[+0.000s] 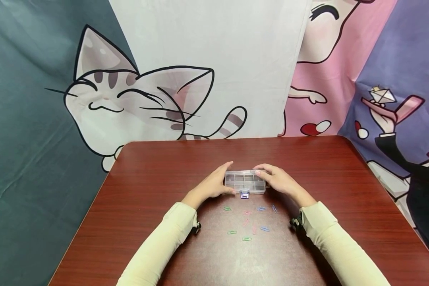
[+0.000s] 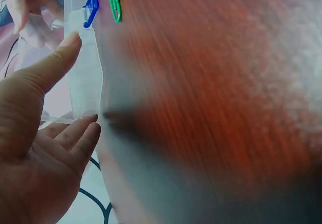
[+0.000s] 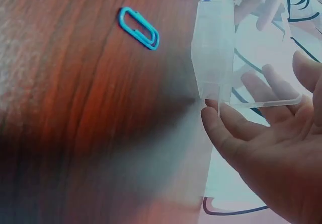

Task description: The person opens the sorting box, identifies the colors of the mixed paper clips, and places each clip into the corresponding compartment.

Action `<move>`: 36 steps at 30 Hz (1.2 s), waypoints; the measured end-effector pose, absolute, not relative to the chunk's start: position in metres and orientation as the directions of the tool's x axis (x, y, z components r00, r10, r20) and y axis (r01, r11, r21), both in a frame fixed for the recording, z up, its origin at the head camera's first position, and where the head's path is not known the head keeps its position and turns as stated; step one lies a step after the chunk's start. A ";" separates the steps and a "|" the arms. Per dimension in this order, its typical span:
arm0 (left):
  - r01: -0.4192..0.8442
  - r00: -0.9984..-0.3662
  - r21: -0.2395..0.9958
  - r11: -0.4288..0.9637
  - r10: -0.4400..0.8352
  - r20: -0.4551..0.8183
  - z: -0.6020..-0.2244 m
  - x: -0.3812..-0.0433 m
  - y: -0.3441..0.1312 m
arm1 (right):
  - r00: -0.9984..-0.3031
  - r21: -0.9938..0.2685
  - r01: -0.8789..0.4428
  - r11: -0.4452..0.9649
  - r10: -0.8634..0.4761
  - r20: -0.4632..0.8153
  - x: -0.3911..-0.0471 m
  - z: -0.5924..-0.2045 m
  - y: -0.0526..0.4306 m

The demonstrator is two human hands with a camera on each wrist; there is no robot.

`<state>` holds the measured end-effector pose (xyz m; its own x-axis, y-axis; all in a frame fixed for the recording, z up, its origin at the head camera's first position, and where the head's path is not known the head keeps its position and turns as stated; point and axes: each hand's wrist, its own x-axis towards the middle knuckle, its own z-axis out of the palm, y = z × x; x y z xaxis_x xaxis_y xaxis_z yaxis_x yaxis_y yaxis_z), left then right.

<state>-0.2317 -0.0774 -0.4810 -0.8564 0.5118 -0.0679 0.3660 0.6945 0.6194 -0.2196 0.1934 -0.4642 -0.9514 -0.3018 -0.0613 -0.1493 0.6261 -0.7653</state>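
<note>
A clear plastic compartment box with a blue latch rests on the table. Its transparent lid stands raised behind the divided base in the right wrist view. My left hand holds the left end of the box, thumb along the front and fingers around the side. At the right end, the fingers of my right hand touch the side and the rear of the box. The right thumb lies near the lid's edge, and whether it presses there is unclear.
In front of the box lie scattered paper clips: green paper clips, pink paper clips and blue paper clips. The brown wooden table ends at a cloth backdrop printed with cartoon figures.
</note>
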 end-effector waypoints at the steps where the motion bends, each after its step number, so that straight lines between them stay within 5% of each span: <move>1: 0.352 -0.863 0.621 0.700 0.499 -0.074 -0.481 -0.231 -0.077 | -0.957 -0.761 -0.138 0.634 -0.283 -0.062 -0.220 -0.464 0.193; 15: 0.261 -0.902 0.640 0.723 0.419 -0.106 -0.479 -0.225 -0.070 | -0.984 -0.770 0.022 0.638 -0.123 -0.130 -0.235 -0.462 0.186; 36: 0.426 -0.878 0.502 0.753 0.477 0.030 -0.486 -0.227 -0.071 | -0.992 -0.761 0.072 0.645 -0.035 -0.124 -0.256 -0.470 0.180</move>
